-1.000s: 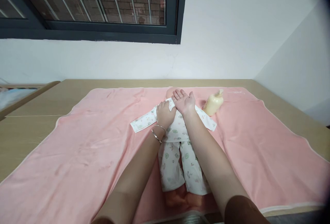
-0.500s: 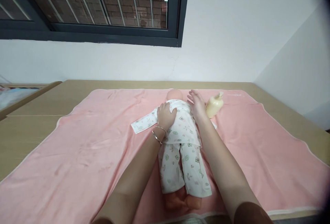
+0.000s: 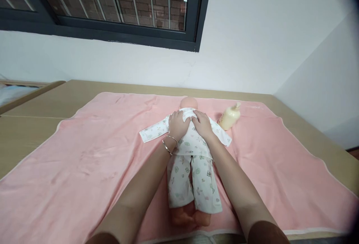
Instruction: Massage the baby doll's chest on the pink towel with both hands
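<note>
A baby doll in white printed clothes lies along the pink blanket, head away from me and bare feet near me. My left hand, with bangles at the wrist, lies flat on the doll's upper back on the left side. My right hand rests flat on the upper back on the right side, fingers stretched toward the collar. Both hands press on the shirt and hold nothing.
A cream pump bottle lies on the blanket just right of the doll's shoulder. The blanket covers a wooden table set against a white wall under a barred window. A second wall closes in on the right.
My right hand went from the doll's neck out toward the bottle, then came back onto the doll's upper back. The left hand stayed on the doll's left shoulder.
</note>
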{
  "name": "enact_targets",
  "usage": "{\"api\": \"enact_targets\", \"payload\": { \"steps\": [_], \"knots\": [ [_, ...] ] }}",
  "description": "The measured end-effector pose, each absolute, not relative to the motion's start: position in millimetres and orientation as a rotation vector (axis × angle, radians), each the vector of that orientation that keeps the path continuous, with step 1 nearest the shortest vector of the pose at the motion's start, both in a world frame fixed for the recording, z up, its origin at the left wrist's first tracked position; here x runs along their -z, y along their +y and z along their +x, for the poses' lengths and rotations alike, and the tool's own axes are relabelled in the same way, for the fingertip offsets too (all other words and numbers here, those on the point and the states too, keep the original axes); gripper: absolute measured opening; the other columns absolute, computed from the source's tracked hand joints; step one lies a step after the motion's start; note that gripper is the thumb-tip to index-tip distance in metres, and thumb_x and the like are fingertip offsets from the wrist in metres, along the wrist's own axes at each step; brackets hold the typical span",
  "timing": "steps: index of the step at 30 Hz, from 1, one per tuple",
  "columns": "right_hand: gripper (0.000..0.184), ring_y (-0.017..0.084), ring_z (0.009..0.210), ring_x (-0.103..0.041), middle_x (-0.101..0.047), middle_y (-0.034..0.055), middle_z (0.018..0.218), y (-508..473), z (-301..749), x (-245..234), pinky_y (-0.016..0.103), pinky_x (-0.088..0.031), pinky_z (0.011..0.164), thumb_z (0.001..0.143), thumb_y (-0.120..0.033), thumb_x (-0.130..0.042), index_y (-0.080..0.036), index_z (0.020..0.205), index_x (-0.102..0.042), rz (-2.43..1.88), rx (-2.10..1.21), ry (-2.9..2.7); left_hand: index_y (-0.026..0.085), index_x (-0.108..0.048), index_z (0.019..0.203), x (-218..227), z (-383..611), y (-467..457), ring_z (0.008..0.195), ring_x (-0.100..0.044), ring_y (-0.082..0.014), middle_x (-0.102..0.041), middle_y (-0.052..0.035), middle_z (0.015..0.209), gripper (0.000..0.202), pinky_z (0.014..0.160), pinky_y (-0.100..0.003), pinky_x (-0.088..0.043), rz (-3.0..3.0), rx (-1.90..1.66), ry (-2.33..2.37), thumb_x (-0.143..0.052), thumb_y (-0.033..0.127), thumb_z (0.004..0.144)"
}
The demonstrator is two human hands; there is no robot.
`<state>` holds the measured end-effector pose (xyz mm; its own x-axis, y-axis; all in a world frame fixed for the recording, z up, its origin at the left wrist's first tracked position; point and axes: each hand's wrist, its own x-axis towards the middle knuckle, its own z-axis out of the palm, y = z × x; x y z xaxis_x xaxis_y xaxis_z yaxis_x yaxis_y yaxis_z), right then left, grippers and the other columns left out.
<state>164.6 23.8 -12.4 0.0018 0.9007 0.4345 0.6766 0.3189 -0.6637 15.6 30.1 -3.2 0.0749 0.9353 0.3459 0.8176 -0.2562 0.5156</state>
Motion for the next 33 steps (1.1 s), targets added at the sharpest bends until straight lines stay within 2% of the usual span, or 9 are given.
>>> {"api": "enact_targets", "payload": {
  "steps": [4,11,18,22,29,33],
  "knots": [
    [0.040,0.031,0.134,-0.053,-0.065,0.0108,0.139,22.0,164.0,12.2,0.052,-0.027,0.122,0.094,-0.036,-0.051,-0.022,0.127,-0.068,-1.409,-0.338,-1.709,0.018,-0.061,0.131,2.8,16.1,30.3,0.132,-0.054,-0.0317,-0.065,-0.0136,0.136,0.043,0.116,-0.046,-0.038,2.174,-0.960,1.781,-0.054,0.037,0.093],
    [0.043,0.031,0.132,-0.054,-0.067,0.0114,0.137,25.2,169.6,14.1,0.051,-0.033,0.119,0.092,-0.039,-0.050,-0.019,0.126,-0.068,-1.401,-0.320,-1.727,0.015,-0.062,0.126,3.3,17.7,30.5,0.128,-0.056,-0.0324,-0.067,-0.0157,0.129,0.041,0.114,-0.047,-0.040,2.194,-0.960,1.743,-0.053,0.038,0.094],
    [0.048,0.031,0.132,-0.055,-0.066,0.0122,0.138,33.9,178.9,21.5,0.053,-0.035,0.119,0.096,-0.048,-0.050,-0.019,0.130,-0.067,-1.417,-0.314,-1.751,0.013,-0.060,0.126,8.5,21.6,38.1,0.134,-0.052,-0.0335,-0.064,-0.0156,0.132,0.041,0.119,-0.052,-0.033,2.130,-0.989,1.682,-0.056,0.038,0.093],
    [0.050,0.031,0.133,-0.054,-0.065,0.0114,0.139,32.7,179.1,21.6,0.054,-0.036,0.118,0.098,-0.051,-0.045,-0.021,0.133,-0.065,-1.439,-0.261,-1.783,0.016,-0.060,0.127,5.1,22.3,34.5,0.137,-0.050,-0.0337,-0.063,-0.0151,0.137,0.040,0.122,-0.052,-0.030,2.113,-0.986,1.701,-0.055,0.039,0.094],
    [0.051,0.030,0.131,-0.056,-0.065,0.0109,0.140,27.7,175.0,15.2,0.052,-0.040,0.115,0.101,-0.048,-0.037,-0.021,0.136,-0.063,-1.516,-0.163,-1.846,0.019,-0.061,0.128,3.1,20.9,31.9,0.136,-0.052,-0.0341,-0.064,-0.0148,0.136,0.041,0.121,-0.051,-0.033,2.088,-0.999,1.691,-0.055,0.038,0.093],
    [0.053,0.030,0.136,-0.052,-0.061,0.0123,0.145,24.7,171.6,12.4,0.052,-0.036,0.118,0.102,-0.045,-0.034,-0.018,0.139,-0.060,-1.597,-0.150,-1.871,0.019,-0.060,0.130,8.3,19.6,36.5,0.136,-0.051,-0.0341,-0.064,-0.0144,0.136,0.044,0.121,-0.051,-0.033,2.083,-1.031,1.659,-0.055,0.041,0.093]
  ]
}}
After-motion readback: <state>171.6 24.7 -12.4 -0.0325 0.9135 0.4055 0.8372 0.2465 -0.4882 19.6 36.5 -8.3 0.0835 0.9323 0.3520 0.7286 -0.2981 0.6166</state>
